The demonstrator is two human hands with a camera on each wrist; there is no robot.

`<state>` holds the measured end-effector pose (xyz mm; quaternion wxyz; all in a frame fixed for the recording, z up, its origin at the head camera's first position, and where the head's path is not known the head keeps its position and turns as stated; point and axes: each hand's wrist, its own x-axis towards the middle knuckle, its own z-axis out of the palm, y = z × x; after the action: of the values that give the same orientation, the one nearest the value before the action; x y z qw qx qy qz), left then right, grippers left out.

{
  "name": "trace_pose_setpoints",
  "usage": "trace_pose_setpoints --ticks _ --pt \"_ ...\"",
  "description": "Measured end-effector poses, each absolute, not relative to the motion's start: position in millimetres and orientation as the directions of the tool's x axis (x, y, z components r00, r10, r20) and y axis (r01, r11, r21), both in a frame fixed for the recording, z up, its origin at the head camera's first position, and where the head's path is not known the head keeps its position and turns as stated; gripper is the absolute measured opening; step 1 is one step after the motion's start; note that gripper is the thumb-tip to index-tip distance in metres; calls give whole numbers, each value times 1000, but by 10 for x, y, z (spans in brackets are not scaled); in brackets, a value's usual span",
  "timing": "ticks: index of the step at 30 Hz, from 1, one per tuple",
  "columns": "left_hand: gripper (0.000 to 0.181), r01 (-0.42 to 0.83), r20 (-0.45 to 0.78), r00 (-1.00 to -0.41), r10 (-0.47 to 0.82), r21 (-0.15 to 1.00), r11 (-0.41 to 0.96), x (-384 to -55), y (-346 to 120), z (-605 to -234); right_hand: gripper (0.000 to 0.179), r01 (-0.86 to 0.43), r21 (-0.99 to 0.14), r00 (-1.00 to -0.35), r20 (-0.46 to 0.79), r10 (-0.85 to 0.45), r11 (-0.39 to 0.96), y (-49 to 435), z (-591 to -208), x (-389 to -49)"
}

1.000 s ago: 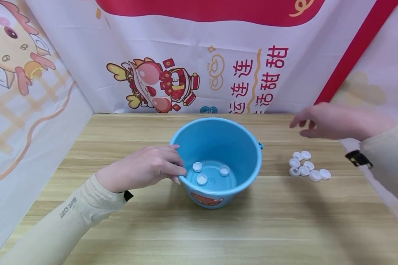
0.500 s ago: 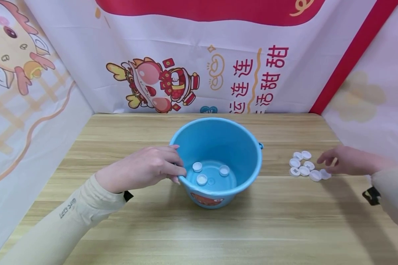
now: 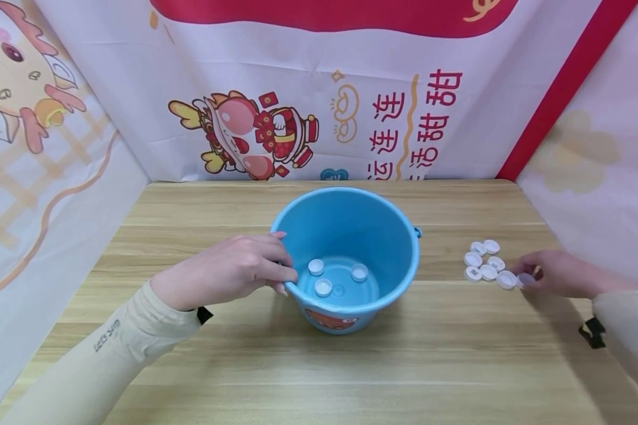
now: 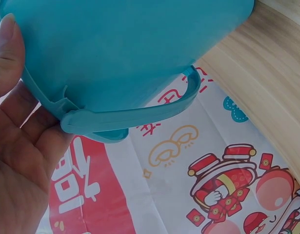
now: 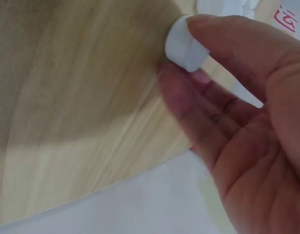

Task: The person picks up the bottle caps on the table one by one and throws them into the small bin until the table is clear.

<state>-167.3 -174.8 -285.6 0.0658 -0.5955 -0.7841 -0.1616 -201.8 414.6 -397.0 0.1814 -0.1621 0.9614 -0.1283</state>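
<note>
My left hand (image 3: pixel 239 265) grips the left rim of a blue plastic bucket (image 3: pixel 345 307), thumb inside the rim. The left wrist view shows its fingers behind the rim, by the joint of the bucket's handle (image 4: pixel 135 114). Three white bottle caps (image 3: pixel 324 288) lie on the bucket's floor. To the right, my right hand (image 3: pixel 563 274) is at the edge of a group of white caps (image 3: pixel 488 272) on the table. Between its thumb and fingers it pinches one white bottle cap (image 5: pixel 185 45), close over the wood.
The wooden table (image 3: pixel 361 378) runs back to a printed white and red cloth (image 3: pixel 276 59). Similar cloths hang along the left (image 3: pixel 58 195) and right sides (image 3: pixel 606 189).
My right hand has come down and toward me from the back right to the caps, and its fingers have closed on the rightmost one. The left hand keeps its hold on the bucket.
</note>
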Motion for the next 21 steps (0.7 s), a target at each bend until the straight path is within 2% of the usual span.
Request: trace_pose_setpoints --ticks 9,21 --pt "33 959 317 -270 909 168 227 -1671 -1749 -2864 18 -348 -224 -897 -204 -393 910 4065 -3986 -2006" --pt "34 956 310 -282 908 169 239 -1660 -1748 -2858 19 -245 -234 -897 -314 -311 941 4026 -3962 -2035"
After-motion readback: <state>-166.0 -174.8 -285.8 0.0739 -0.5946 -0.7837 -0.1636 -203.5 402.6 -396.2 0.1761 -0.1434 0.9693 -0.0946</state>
